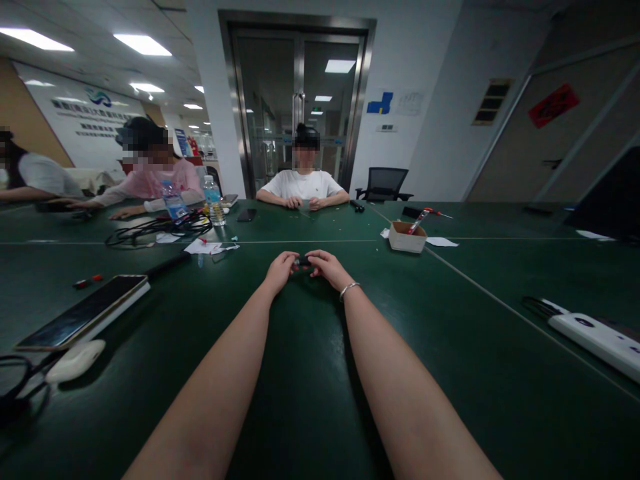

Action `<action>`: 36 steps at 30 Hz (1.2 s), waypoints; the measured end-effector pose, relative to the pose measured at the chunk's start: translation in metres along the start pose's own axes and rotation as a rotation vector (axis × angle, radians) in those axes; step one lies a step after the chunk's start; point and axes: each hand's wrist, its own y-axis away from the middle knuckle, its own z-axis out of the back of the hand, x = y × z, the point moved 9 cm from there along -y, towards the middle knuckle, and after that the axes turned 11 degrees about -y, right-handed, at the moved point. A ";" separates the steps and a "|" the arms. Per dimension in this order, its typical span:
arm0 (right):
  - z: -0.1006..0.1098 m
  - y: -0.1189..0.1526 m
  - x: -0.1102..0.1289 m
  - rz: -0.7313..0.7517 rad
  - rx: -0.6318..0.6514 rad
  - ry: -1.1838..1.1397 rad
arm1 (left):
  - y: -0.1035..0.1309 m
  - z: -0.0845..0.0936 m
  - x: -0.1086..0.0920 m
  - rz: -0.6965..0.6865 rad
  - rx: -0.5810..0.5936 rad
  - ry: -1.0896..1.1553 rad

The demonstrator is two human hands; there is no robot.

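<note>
Fingertips of my left hand (281, 271) and right hand (329, 267) pinch opposite ends of a small black object (302, 261) over the green table (307, 360).

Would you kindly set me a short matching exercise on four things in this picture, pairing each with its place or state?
1. Black piece
2. Bracelet
3. Box
4. Power strip

A. near the picture's right edge
B. between the left hand and right hand
C. silver, being worn
D. open, with a slanting item sticking out

Pairs: 1-B, 2-C, 3-D, 4-A.
</note>
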 end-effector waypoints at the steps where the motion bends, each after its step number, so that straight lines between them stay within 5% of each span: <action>1: 0.000 0.000 0.000 0.002 0.003 -0.001 | 0.000 0.000 0.000 -0.001 0.004 -0.001; 23: 0.002 -0.001 -0.001 -0.004 -0.033 0.010 | 0.004 0.000 -0.011 -0.048 0.016 0.072; 36: 0.003 -0.002 -0.001 0.001 -0.027 0.077 | 0.007 0.004 -0.009 0.051 0.011 0.080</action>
